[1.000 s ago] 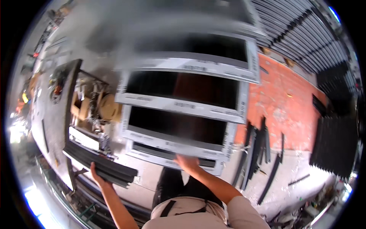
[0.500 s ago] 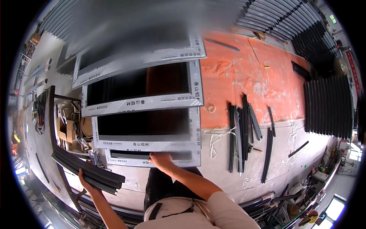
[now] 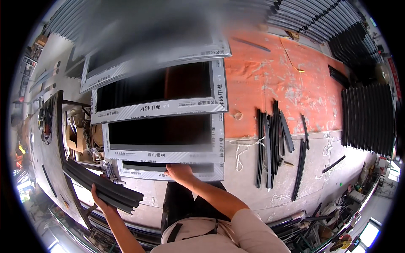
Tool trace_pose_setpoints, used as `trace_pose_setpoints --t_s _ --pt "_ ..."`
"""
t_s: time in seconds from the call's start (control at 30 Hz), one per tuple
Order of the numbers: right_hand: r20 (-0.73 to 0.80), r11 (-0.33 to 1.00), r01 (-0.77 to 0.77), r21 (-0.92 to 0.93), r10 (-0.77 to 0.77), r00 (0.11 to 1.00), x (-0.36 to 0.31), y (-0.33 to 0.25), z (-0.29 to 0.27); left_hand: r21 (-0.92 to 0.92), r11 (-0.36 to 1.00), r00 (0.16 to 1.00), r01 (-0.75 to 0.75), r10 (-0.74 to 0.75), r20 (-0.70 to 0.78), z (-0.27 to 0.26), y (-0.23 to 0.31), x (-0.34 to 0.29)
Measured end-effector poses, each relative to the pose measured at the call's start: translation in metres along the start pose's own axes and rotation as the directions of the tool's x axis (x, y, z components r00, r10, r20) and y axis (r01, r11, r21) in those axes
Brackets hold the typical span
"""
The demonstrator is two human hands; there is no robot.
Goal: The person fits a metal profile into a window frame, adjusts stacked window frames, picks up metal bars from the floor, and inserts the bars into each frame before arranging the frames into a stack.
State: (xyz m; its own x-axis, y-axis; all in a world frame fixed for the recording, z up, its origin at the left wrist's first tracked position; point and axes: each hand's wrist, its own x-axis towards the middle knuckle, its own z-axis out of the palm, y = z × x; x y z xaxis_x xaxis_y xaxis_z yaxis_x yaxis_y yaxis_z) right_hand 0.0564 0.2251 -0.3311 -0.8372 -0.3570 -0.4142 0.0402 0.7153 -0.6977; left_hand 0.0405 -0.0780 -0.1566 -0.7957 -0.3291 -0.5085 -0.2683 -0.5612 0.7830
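At the lower left, my left hand (image 3: 100, 200) is closed round a short bundle of dark grey grooved metal profiles (image 3: 105, 184), which slants down to the right. My right hand (image 3: 180, 173) grips the near bar of a window frame (image 3: 141, 171), the closest one to my body, with its fingers curled over the bar. This frame is wrapped in white-grey printed film. Beyond it overlap several similar rectangular frames (image 3: 160, 107) with dark openings, the farthest ones blurred.
Loose dark strips (image 3: 274, 143) lie on the floor to the right, partly on an orange sheet (image 3: 291, 80). A stack of dark profiles (image 3: 367, 120) stands at far right. At left is a workbench (image 3: 50, 156) with a cardboard box (image 3: 75, 138) beside it. Scrap (image 3: 312, 227) is heaped at lower right.
The whole view has shifted slightly. Both hands keep their grips, and the profile bundle and the frames stay in nearly the same places.
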Motion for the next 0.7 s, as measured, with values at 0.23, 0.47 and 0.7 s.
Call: trace_pose_setpoints --t_s 0.23,0.47,0.7 --pt "-0.043 0.994 0.06 -0.09 -0.065 0.997 0.007 0.001 -0.01 0.002 1.0 0.999 0.009 -0.009 -0.036 -0.015 -0.007 0.001" --pt "-0.004 0.994 0.068 -0.084 -0.069 0.998 0.013 0.016 0.011 -0.025 1.0 0.999 0.014 -0.015 -0.047 -0.022 -0.008 0.008" --pt "0.22 0.99 -0.031 0.134 0.001 0.975 0.025 0.024 0.022 0.069 0.997 0.981 -0.025 0.037 -0.191 -0.039 0.001 0.004"
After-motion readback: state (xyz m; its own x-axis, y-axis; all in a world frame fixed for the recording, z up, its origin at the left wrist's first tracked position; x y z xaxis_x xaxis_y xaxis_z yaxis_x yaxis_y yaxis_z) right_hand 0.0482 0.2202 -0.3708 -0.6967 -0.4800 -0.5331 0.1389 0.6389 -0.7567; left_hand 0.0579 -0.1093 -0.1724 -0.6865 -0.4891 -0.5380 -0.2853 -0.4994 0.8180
